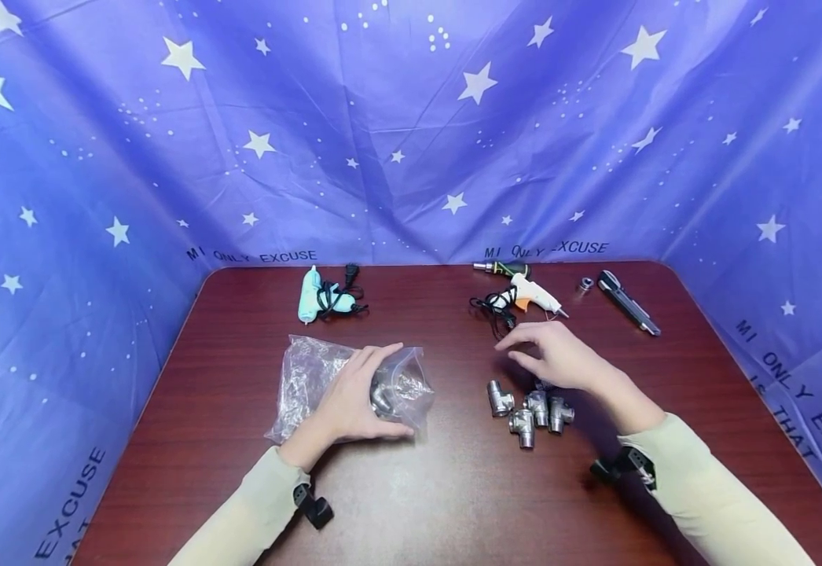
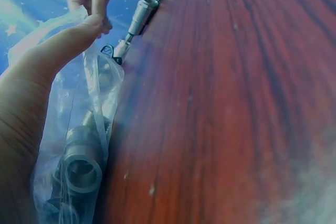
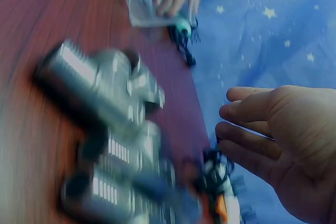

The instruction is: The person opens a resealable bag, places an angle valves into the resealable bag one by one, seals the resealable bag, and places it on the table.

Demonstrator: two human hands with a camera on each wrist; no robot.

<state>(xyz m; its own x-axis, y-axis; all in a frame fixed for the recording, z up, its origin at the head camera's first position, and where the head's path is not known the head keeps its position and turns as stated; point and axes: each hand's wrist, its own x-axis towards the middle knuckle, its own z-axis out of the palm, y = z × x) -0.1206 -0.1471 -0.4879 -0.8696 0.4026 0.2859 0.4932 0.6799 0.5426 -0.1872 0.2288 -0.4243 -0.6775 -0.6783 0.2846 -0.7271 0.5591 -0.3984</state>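
Note:
My left hand (image 1: 349, 402) holds a clear plastic bag (image 1: 305, 385) on the table, its thumb and fingers spread around the bag near the mouth. Inside lie metal pipe fittings (image 2: 83, 171), partly hidden by the hand and the film. To the right, several shiny metal tee pipe fittings (image 1: 522, 428) sit in a close group. Just above and behind them my right hand (image 1: 563, 358) hovers, fingers loosely bent and nothing between them. The right wrist view shows those tees blurred, apart from the fingers.
At the back left lies a light blue glue gun (image 1: 310, 297) with its cord. Toward the back right are a white glue gun (image 1: 540, 295), a screwdriver (image 1: 513, 268), a small metal socket (image 1: 585, 284) and a utility knife (image 1: 626, 303). A starry purple cloth (image 1: 411, 118) hangs behind the table.

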